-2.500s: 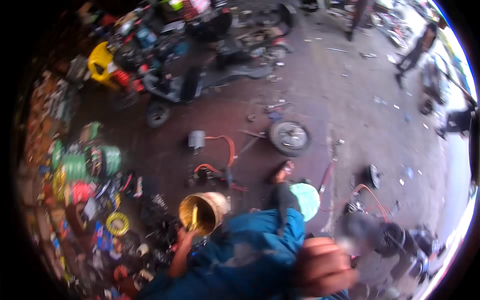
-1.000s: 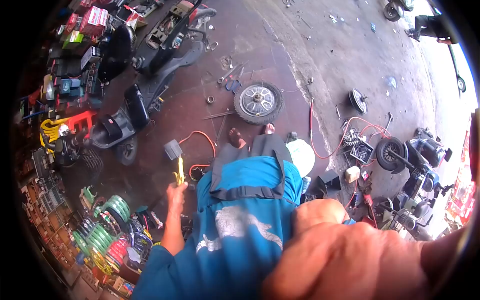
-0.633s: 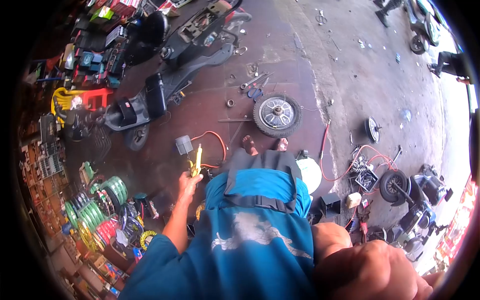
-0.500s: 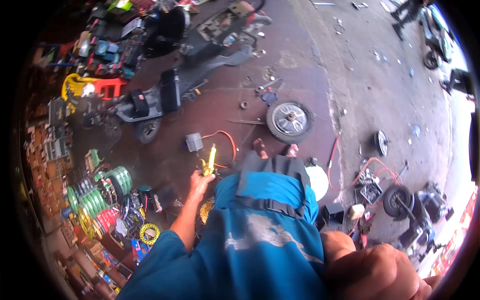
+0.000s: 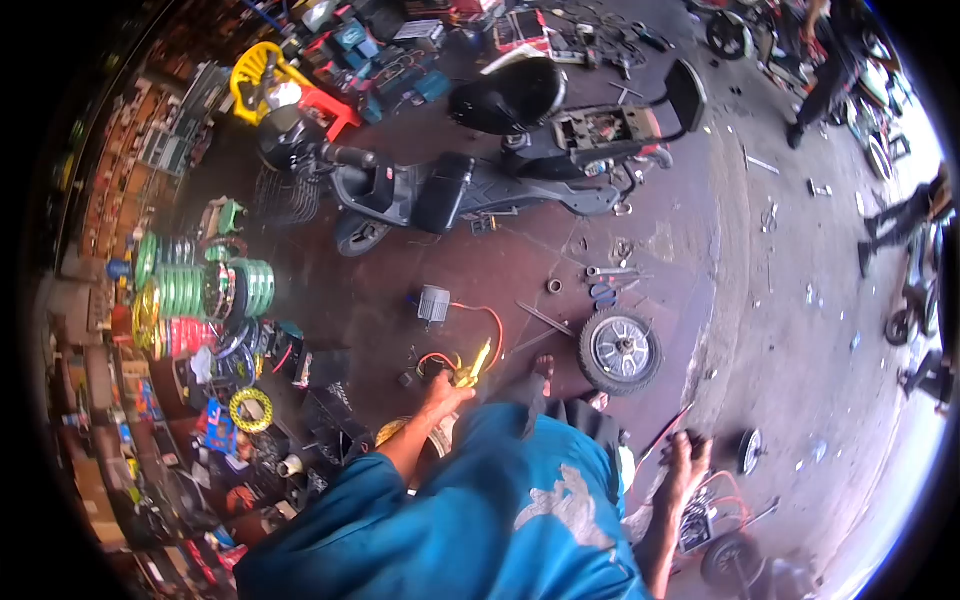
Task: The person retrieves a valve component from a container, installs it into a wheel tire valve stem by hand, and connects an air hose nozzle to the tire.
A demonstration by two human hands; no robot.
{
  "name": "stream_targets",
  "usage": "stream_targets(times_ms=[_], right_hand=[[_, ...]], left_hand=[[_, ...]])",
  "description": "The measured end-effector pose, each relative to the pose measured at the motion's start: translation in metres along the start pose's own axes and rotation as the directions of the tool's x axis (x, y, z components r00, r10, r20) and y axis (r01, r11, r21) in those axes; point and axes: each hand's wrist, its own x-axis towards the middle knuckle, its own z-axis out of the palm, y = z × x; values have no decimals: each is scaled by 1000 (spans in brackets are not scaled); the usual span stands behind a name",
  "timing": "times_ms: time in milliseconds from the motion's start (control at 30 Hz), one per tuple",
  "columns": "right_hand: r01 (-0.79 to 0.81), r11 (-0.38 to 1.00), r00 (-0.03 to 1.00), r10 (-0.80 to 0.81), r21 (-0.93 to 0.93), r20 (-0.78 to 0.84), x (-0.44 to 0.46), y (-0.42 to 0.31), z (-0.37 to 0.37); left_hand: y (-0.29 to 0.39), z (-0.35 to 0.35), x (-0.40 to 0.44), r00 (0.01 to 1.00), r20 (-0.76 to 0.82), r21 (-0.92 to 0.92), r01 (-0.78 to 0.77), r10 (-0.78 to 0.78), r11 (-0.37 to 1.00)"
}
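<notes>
My left hand (image 5: 447, 395) is closed around a yellow air blow gun (image 5: 481, 365), its nozzle pointing up and away from me. An orange hose (image 5: 500, 335) curves on the floor just beyond it, near a small grey box (image 5: 433, 303). Out to my right side is my right hand (image 5: 686, 465), fingers curled, with something dark at the fingertips that I cannot make out. A wheel with a tyre (image 5: 621, 350) lies flat on the floor in front of my feet, between the two hands.
A partly dismantled scooter (image 5: 470, 190) stands ahead. Stacked green rims or tyres (image 5: 180, 290) are on the left. Loose tools (image 5: 610, 272) lie past the wheel. A small wheel (image 5: 750, 452) is at right. Another person (image 5: 835, 80) stands far right.
My view has shifted, showing more of the scooter and shop. My right arm has swung from close by the camera out to my right side. The blow gun stays in my left hand.
</notes>
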Motion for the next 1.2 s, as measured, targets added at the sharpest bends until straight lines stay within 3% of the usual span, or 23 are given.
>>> stream_targets(times_ms=[33, 167, 233, 300, 367, 433, 500, 533, 567, 633, 667, 767, 800, 833, 900, 933, 967, 1033, 1067, 1100, 1133, 1200], right_hand=[[-63, 997, 998, 63, -33, 4, 2, 35, -11], [-365, 925, 927, 371, -105, 45, -13, 133, -58], [-483, 859, 873, 487, -170, -20, -21, 191, -90], [-619, 781, 785, 619, -79, -32, -31, 236, -122], [-722, 691, 684, 705, -36, -186, -45, 250, -132], [-708, 707, 675, 679, 8, -290, -58, 246, -133], [-681, 690, 680, 720, 246, -139, -55, 294, -169], [-604, 797, 773, 584, -5, -247, -62, 266, -150], [-568, 818, 801, 524, -90, -290, -60, 244, -136], [-486, 873, 846, 460, -38, -269, -50, 246, -133], [-385, 922, 869, 371, 22, -328, -51, 214, -108], [-398, 917, 856, 383, 29, -348, -37, 215, -99], [-251, 968, 912, 237, 2, -336, -38, 238, -104], [-360, 933, 862, 328, -10, -386, -41, 191, -80], [-295, 935, 897, 199, -197, -396, -52, 215, -82], [-339, 925, 863, 234, -170, -448, -55, 232, -78], [-368, 836, 878, 168, -407, -448, -61, 247, -82], [-494, 799, 829, 315, -342, -462, -75, 220, -71], [-433, 832, 854, 255, -347, -453, -86, 246, -73], [-540, 829, 794, 444, -145, -415, -93, 275, -77], [-629, 777, 718, 576, -10, -390, -101, 251, -72], [-637, 767, 700, 540, -69, -468, -123, 251, -65]], left_hand=[[-5, 2, 3, 1000, -16, 49, 4, -3, 999], [-41, 16, 16, 1000, 11, -182, -16, 19, 983], [-48, 14, 17, 1000, 5, -125, 19, -19, 992], [-55, 13, 21, 998, 7, -90, 63, -63, 994], [-58, 10, 25, 997, -19, -40, 69, -70, 997], [-60, 8, 19, 997, -41, 32, 65, -64, 997], [-39, -7, 7, 997, -22, 33, 72, -71, 997], [-46, -5, 13, 996, -7, 19, 85, -85, 996], [-54, -3, 20, 995, 6, 2, 99, -99, 995], [-43, -6, 15, 997, 1, -73, 75, -75, 994], [-36, -9, 11, 999, -2, -100, 50, -50, 994], [-27, -9, 14, 998, 27, -81, 62, -60, 995], [-36, -7, 20, 1000, 17, -93, 21, -19, 995], [-46, -3, 27, 1000, 15, -103, -25, 26, 994], [-24, -12, 16, 999, 16, -36, -29, 30, 999], [-35, -7, 23, 998, 48, -103, -37, 43, 994], [-48, -7, 34, 995, 82, -168, -36, 51, 985], [-51, -12, 45, 990, 136, -55, -29, 36, 998], [-53, -16, 51, 987, 157, 8, -29, 27, 1000], [-58, -20, 59, 986, 159, 55, -67, 57, 996], [-65, -23, 67, 984, 159, 98, -103, 86, 990], [-77, -30, 98, 970, 205, 185, -170, 131, 968]])
